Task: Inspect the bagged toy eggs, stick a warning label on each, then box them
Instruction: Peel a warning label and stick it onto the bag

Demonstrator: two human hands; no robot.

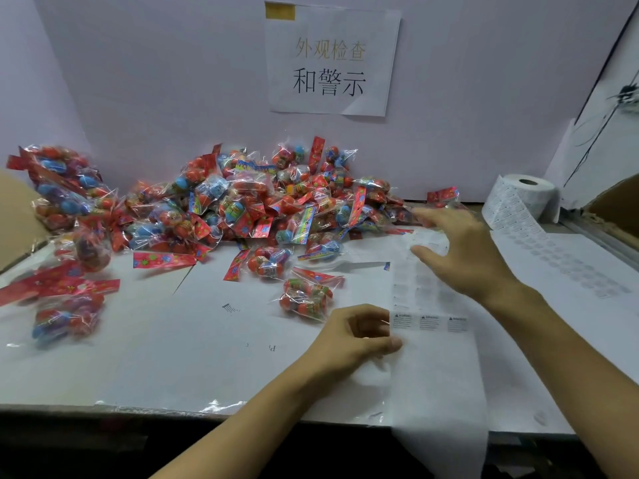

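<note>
A heap of clear bags of toy eggs (242,205) with red headers fills the back of the white table (155,340). One bag (304,299) lies apart, just left of my left hand (356,337). That hand is curled at the left edge of the label strip (430,321), beside a row of three printed warning labels. My right hand (463,250) hovers open, fingers spread, over the upper part of the strip, near the heap's right edge. The strip's backing hangs over the table's front edge.
A roll of labels (525,195) stands at the back right, its tape running forward along the table. Cardboard boxes sit at the far left (17,216) and far right (619,205). More bags (65,305) lie blurred at the left. A paper sign (328,60) hangs on the back wall.
</note>
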